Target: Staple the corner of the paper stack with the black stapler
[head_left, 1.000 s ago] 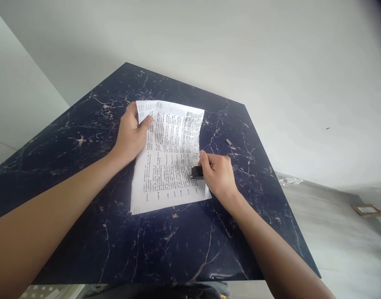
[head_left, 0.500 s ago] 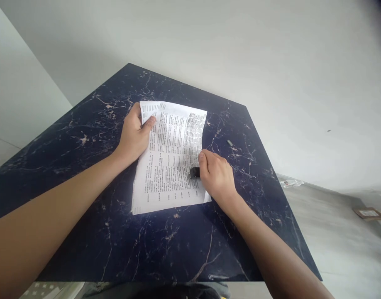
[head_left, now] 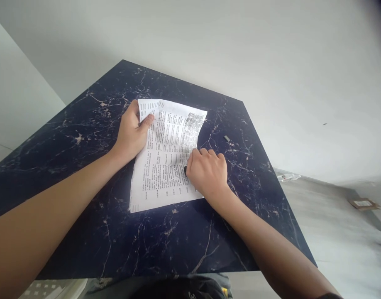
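Note:
Printed sheets of paper [head_left: 165,153] are held at a tilt over the dark table, their upper part bent and creased. My left hand [head_left: 133,131] grips the upper left edge, thumb on the front and fingers behind. At the lower right edge, my right hand [head_left: 207,171] is closed in a fist around a black tool [head_left: 185,170] that looks like a stapler. Only its dark end shows beside the fingers; the palm hides the rest. The fist covers part of the print there, and whether the tool's jaws are pressed together is hidden.
The dark blue marbled table [head_left: 174,249] has pale veins and stands against a white wall. A small grey strip [head_left: 227,138], perhaps staples, lies to the right of the paper. On the floor at right are clear plastic packaging [head_left: 288,177] and a brown package [head_left: 365,203].
My right hand has moved left over the paper's edge and turned, so less of the black tool shows. The left hand keeps its grip. The view has shifted slightly.

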A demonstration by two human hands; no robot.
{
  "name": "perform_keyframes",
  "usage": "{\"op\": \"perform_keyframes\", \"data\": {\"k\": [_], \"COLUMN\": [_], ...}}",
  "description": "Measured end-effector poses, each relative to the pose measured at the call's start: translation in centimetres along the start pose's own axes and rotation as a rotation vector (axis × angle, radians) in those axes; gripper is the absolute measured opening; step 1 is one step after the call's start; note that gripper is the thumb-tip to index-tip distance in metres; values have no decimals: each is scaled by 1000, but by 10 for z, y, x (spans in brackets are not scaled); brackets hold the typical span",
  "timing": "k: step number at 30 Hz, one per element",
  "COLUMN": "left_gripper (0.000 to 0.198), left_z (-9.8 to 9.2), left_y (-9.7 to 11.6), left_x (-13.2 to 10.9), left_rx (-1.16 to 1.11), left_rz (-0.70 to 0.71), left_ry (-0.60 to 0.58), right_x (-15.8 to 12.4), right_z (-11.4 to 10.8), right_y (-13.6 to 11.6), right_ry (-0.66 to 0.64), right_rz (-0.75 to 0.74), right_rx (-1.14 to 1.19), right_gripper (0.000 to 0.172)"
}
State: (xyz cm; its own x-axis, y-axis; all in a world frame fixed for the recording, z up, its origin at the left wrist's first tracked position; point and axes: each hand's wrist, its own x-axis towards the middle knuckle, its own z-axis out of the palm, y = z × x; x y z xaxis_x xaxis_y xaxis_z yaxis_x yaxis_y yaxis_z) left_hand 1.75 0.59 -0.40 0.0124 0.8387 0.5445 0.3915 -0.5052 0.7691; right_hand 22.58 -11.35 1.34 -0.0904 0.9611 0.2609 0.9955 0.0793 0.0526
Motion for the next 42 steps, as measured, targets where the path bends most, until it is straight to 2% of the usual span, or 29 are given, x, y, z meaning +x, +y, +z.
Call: {"op": "perform_keyframes", "data": {"k": [2,5,8,11,14,17,20,23,25,28,31,33,35,39,42], "left_gripper": [30,24,14,10,21,28,30,37,41,37,27,24,24,24,24], "left_z": [0,-1,-3,-6,-10,-11,-11,-12,-13,-15,-18,-19,-19,-19,-19], "left_y": [0,-5,-14,-20,-20,-18,-17,-18,-17,-16,-16,-17,-17,-14,-12], "left_x": [1,2,3,3,2,3,4,4,5,5,6,7,7,6,6], "left_rx": [5,34,121,264,459,637,710,728,711,641,576,553,540,522,507], "left_rz": [0,-14,-55,-105,-110,-102,-123,-193,-225,-230,-221,-233,-251,-280,-287], "left_ry": [4,-6,-65,-129,-173,-225,-235,-169,-117,-14,47,41,31,16,1], "right_x": [2,5,9,11,13,17,18,19,21,27,29,22,8,-41,-76], "right_z": [-1,-12,-26,-36,-42,-48,-54,-55,-51,-41,-35,-34,-35,-39,-42], "right_y": [2,19,44,66,87,111,123,100,66,15,-12,-11,2,43,72], "right_ry": [-10,-57,-236,-391,-500,-587,-547,-482,-415,-295,-273,-263,-275,-319,-294], "right_rz": [2,-26,-242,-444,-455,-379,-169,3,-39,-199,-232,-200,-137,51,233], "right_rx": [47,316,588,598,615,655,722,915,924,747,569,526,524,566,584], "right_gripper": [36,42,37,25,20,17,22,26,23,20,11,14,15,18,23]}}
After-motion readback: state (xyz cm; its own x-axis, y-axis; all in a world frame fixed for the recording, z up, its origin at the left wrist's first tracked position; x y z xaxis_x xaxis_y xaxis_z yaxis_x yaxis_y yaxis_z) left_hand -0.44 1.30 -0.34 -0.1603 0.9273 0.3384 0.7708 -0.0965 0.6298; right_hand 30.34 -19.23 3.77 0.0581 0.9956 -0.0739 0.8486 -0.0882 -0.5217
